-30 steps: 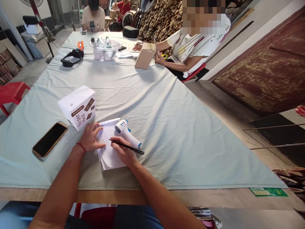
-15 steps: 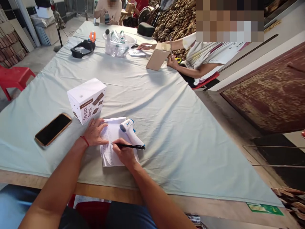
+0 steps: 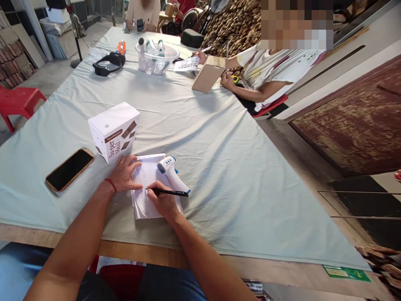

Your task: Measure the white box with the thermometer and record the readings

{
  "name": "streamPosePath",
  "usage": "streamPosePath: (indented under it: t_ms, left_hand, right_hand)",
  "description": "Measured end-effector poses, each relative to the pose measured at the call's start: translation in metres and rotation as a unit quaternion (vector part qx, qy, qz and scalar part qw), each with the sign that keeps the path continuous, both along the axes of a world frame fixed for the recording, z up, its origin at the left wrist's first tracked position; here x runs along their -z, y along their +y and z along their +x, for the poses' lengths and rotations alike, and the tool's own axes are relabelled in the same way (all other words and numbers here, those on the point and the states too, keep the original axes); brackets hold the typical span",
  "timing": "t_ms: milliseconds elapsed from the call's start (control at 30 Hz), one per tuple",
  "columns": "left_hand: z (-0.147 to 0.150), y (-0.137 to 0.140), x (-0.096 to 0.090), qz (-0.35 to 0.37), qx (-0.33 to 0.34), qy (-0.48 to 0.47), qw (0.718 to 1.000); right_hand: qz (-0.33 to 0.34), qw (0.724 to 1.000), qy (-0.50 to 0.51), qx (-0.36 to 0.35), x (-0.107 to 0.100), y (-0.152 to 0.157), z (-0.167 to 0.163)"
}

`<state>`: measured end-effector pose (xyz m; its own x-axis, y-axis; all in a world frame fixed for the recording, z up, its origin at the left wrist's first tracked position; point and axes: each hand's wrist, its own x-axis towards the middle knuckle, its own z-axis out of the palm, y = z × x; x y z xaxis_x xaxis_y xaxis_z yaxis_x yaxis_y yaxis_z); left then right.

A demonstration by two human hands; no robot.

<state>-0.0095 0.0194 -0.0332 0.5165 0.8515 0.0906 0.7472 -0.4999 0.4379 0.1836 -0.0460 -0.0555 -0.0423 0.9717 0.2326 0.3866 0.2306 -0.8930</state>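
A storeroom-like workspace — heaped chopped wood (image 3: 236, 23), stacked bricks (image 3: 13, 59) and a cloth-covered table (image 3: 250, 188) show it.

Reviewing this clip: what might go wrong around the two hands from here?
The right hand holds a black pen whose rear end overlaps the thermometer gun in this view, so a writing stroke might nudge it.
The paper looks like several uneven sheets; if the left hand lifts, they might slide.
The left fingers are close to the white box, so they might bump it.
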Motion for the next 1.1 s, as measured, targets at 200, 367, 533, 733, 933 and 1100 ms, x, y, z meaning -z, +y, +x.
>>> streamPosePath:
  t_ms: [200, 367, 533, 733, 933, 1100]
  left_hand:
    - [-0.0007, 0.0006, -0.0022, -0.001, 0.005, 0.013, 1.000]
    - [-0.0002, 0.0004, -0.0029, -0.004, 0.002, 0.013, 1.000]
    - [-0.0004, 0.0003, -0.0031, -0.002, 0.004, 0.010, 1.000]
    - [-0.0013, 0.0010, -0.0015, -0.001, 0.005, 0.006, 1.000]
    - [-0.0014, 0.0012, -0.0008, 0.000, 0.005, 0.003, 1.000]
    - [-0.0010, 0.0008, -0.0029, -0.003, 0.005, 0.005, 1.000]
  right_hand:
    - [-0.003, 1.000, 0.010, 0.004, -0.0002, -0.0001, -0.0006]
    - [0.000, 1.000, 0.011, 0.016, -0.0004, -0.0003, -0.0005]
    - [0.002, 1.000, 0.002, 0.013, -0.0003, -0.0003, -0.0005]
    - [0.009, 1.000, 0.003, 0.014, 0.0002, -0.0002, -0.0004]
    - [0.010, 1.000, -0.008, 0.019, 0.0004, 0.0001, 0.0003]
    - [0.020, 0.999, -0.014, 0.024, -0.0004, 0.0001, -0.0010]
